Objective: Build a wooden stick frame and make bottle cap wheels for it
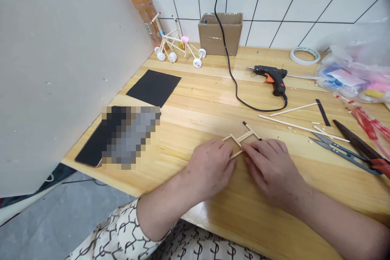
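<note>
A small frame of glued wooden sticks (245, 135), with a black-wrapped handlebar-like crosspiece at its far end, lies between my hands just above the tabletop. My left hand (211, 166) is closed on its left side, fingers curled and partly hiding the sticks. Thumb and fingers of my right hand (271, 168) pinch the frame near its middle joint, close to the crosspiece. Beyond my right hand are a long loose stick (301, 128) and a shorter one (292, 109), next to a black strip (323, 112).
A black glue gun (272, 76) lies behind my hands, its cable looping across the table. Thread snips (344, 152) and scissors (356, 140) are at right, below a bag of supplies (359, 73). Stick tricycle models (173, 40), a cardboard box (221, 38) and a bottle (144, 8) stand behind.
</note>
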Motion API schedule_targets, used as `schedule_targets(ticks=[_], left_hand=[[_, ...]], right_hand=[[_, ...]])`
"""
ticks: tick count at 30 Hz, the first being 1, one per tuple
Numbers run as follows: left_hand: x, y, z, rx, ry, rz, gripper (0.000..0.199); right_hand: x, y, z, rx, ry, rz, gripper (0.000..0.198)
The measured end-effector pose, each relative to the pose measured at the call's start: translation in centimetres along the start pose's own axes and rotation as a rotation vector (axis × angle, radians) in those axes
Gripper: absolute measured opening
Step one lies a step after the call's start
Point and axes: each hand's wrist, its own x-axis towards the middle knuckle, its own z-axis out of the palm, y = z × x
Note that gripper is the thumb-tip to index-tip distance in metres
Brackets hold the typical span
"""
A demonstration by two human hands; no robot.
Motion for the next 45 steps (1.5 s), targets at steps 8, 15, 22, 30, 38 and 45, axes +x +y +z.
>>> schedule_targets(ticks=[8,15,22,30,38,45], left_hand=[[-0.9,-2.9,-2.4,-0.267,-0.084,-0.126,0.008],[-0.9,-3.5,-2.7,-0.368,-0.100,-0.108,0.012],[-0.8,-3.4,-2.6,-0.358,-0.064,-0.127,0.006],[-0.5,-2.7,-2.3,-0.345,-0.100,-0.080,0.010],[-0.5,-3.3,-2.7,-0.348,-0.088,-0.118,0.009],[-0.5,-4.3,-3.2,-0.330,-0.097,-0.154,0.011]], right_hand=[[0.1,-0.1,-0.3,-0.015,0.019,0.002,0.025],[0.2,0.1,-0.7,-0.020,0.042,-0.002,0.024],[0.5,1.3,-1.8,-0.063,0.120,0.032,0.019],[0.5,3.3,-3.5,-0.137,0.166,0.110,0.018],[0.9,3.5,-4.7,-0.176,0.199,0.119,0.015],[0.6,3.3,-4.0,-0.118,0.160,0.074,0.012]])
